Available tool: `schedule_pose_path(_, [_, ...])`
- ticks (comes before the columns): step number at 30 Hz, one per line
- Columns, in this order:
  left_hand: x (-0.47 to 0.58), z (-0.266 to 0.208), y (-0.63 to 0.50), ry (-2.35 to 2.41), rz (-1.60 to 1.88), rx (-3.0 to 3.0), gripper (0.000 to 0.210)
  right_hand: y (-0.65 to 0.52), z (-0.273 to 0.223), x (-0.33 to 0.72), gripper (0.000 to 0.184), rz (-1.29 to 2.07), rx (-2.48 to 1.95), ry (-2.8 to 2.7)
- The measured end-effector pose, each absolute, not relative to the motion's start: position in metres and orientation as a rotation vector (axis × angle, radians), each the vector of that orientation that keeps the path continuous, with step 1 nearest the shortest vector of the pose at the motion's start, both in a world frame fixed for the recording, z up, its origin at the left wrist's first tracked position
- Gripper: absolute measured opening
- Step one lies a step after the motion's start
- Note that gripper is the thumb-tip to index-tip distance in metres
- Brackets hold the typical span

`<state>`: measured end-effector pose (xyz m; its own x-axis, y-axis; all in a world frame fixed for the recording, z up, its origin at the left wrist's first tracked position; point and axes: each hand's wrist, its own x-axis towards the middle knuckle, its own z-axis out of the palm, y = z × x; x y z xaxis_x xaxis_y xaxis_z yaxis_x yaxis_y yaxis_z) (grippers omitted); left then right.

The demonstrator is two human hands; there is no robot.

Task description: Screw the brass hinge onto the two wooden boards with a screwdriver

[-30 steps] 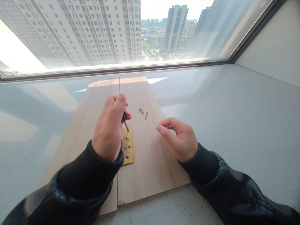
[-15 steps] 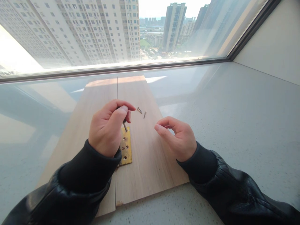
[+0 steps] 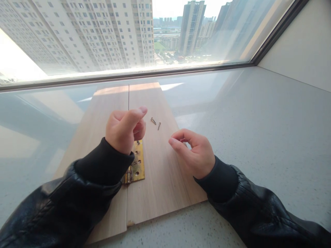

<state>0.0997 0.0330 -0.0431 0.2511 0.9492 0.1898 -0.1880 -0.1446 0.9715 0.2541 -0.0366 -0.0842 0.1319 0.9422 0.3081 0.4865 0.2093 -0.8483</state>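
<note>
My left hand [image 3: 126,129] is closed in a fist above the hinge, its thumb stretched along the top. It grips a screwdriver, which the fingers hide now; its shaft shows in the earlier view. Below the fist lies a brass-coloured hinge [image 3: 140,168] across the seam of two wooden boards [image 3: 165,179]. Several holes show in its right leaf; my left wrist and sleeve cover much of the other leaf. My right hand [image 3: 195,151] hovers over or rests at the right board's edge, thumb and forefinger tips together, with nothing visible between them.
Two loose screws, a larger screw [image 3: 153,121] and a smaller screw [image 3: 159,126], lie on the right board beyond the hinge. The boards lie on a speckled pale sill [image 3: 258,137]. A window frame [image 3: 160,73] runs along the back, and a white wall [image 3: 297,48] stands at right.
My left fist has turned over and shifted slightly up and right, so the screwdriver shaft is no longer seen and more of the hinge shows. My right hand has barely moved.
</note>
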Motion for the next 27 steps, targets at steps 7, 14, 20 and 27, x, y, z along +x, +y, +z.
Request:
schedule_pose_path(7, [0.095,-0.033,0.047,0.646,0.497,1.489,0.055,-0.036,-0.085,0.254,0.017,0.573,-1.419,-1.484])
schedule_pose_path(14, [0.091,-0.043,0.038,0.791,1.219,1.153,0.027,-0.037,-0.084,0.254,0.016,0.558,-1.392,-1.494])
schedule_pose_path(20, [0.087,-0.04,0.03,0.842,1.367,0.987,0.025,-0.036,-0.084,0.254,0.015,0.554,-1.399,-1.508])
schedule_pose_path(27, [0.09,-0.048,0.011,0.818,1.452,1.116,0.014,-0.037,-0.083,0.254,0.016,0.569,-1.384,-1.505])
